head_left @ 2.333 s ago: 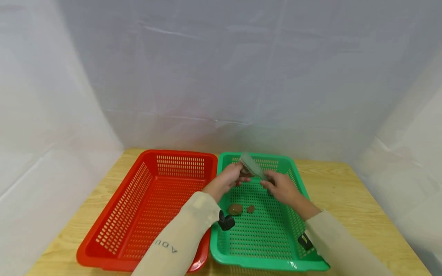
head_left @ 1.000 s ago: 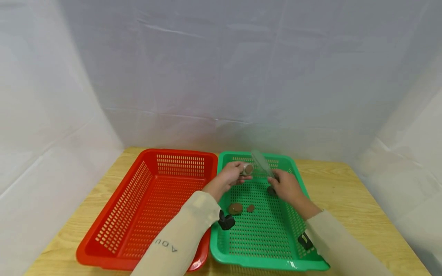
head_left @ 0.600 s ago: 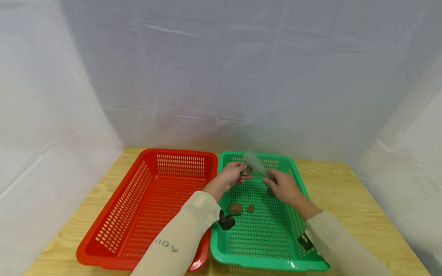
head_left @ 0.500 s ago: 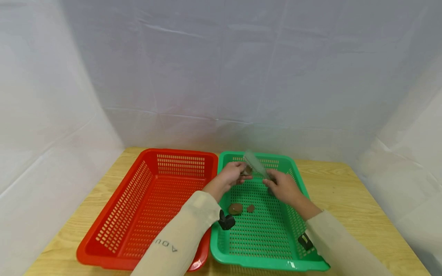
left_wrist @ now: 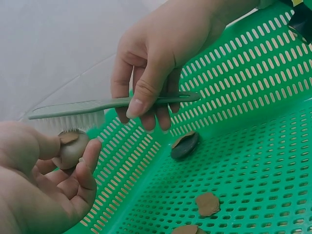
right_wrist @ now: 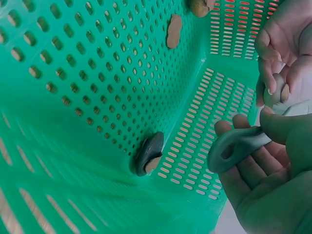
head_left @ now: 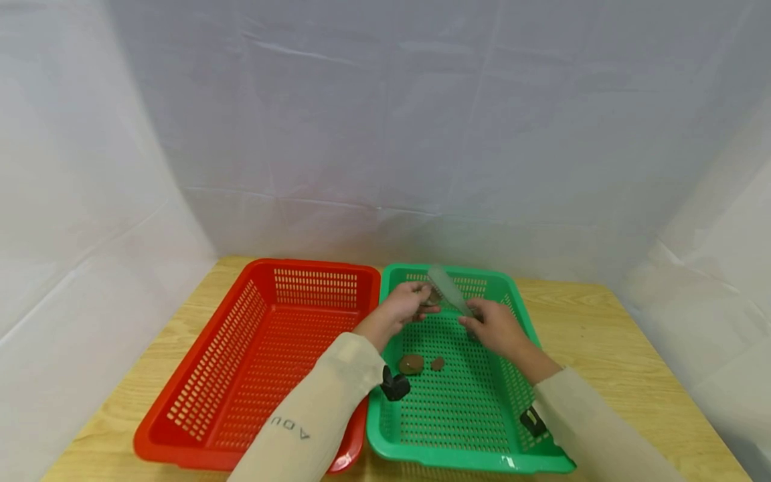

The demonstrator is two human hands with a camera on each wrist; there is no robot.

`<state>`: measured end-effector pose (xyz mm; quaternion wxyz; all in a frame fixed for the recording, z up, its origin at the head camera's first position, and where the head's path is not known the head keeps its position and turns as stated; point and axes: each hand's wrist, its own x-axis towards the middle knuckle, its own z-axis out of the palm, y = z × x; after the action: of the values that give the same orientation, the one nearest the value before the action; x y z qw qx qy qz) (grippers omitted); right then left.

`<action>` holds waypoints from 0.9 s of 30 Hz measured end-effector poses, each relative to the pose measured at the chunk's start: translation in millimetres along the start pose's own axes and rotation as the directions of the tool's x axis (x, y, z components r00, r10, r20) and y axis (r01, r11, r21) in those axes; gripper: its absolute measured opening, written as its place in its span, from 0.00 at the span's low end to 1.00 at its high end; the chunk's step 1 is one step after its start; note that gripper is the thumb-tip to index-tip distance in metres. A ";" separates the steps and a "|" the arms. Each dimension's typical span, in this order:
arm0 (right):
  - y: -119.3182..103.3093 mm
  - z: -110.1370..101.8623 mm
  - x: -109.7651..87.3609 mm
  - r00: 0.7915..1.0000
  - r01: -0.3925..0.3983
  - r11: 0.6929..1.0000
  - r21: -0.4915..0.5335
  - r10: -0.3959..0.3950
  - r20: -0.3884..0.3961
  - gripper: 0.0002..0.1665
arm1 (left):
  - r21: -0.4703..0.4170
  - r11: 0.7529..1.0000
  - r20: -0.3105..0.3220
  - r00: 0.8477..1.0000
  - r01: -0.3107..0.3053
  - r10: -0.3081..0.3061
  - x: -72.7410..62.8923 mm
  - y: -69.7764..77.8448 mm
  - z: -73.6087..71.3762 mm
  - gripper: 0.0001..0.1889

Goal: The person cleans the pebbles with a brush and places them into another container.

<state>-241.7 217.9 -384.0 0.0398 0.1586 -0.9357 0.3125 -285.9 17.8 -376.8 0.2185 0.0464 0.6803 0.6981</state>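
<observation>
My left hand (head_left: 405,304) holds a smooth pale grey stone (left_wrist: 75,152) above the far part of the green basket (head_left: 470,462). A brown, mud-like patch (left_wrist: 68,138) sticks to the stone's top. With my right hand (head_left: 496,327) I grip the handle of a green brush (left_wrist: 92,105). Its white bristles (left_wrist: 73,122) point down and meet the stone beside the patch. On the basket floor lie a brown stone (head_left: 411,364) and a small flat brown piece (head_left: 437,363). A dark stone with a brown patch (right_wrist: 149,152) rests beneath my right hand.
A red basket (head_left: 253,462) stands directly left of the green one, their rims side by side. Both are on a wooden table (head_left: 590,348). White sheeting (head_left: 385,134) hangs behind and along both sides.
The brush swung right, away from the stone, about a second ago, then came back over it. My left hand has stayed in place with the stone. The things on the basket floor have not moved.
</observation>
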 end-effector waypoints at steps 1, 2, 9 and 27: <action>-0.4 -0.1 -0.1 1.000 -0.009 1.000 0.000 0.009 -0.003 0.15 | 0.003 1.000 0.002 1.000 -0.001 0.001 0.0 -0.3 -0.3 0.23; -0.3 -0.2 0.0 1.000 -0.012 1.000 -0.001 0.012 -0.003 0.15 | 0.002 1.000 0.002 1.000 -0.001 0.001 -0.1 -0.2 -0.5 0.23; -0.9 -1.2 1.5 0.999 -0.015 0.997 -0.074 0.012 -0.037 0.15 | 0.000 1.000 0.002 1.000 0.008 -0.008 -0.2 0.4 -2.1 0.22; -5.7 -2.8 -0.1 0.996 0.019 0.999 -0.047 -0.023 -0.086 0.21 | -0.001 1.000 -0.010 1.000 0.018 -0.018 -3.7 2.6 -1.2 0.22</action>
<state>-239.8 215.3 -378.6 0.0871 0.1537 -0.9384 0.2969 -283.7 15.4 -373.5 0.2212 0.0366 0.6814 0.6967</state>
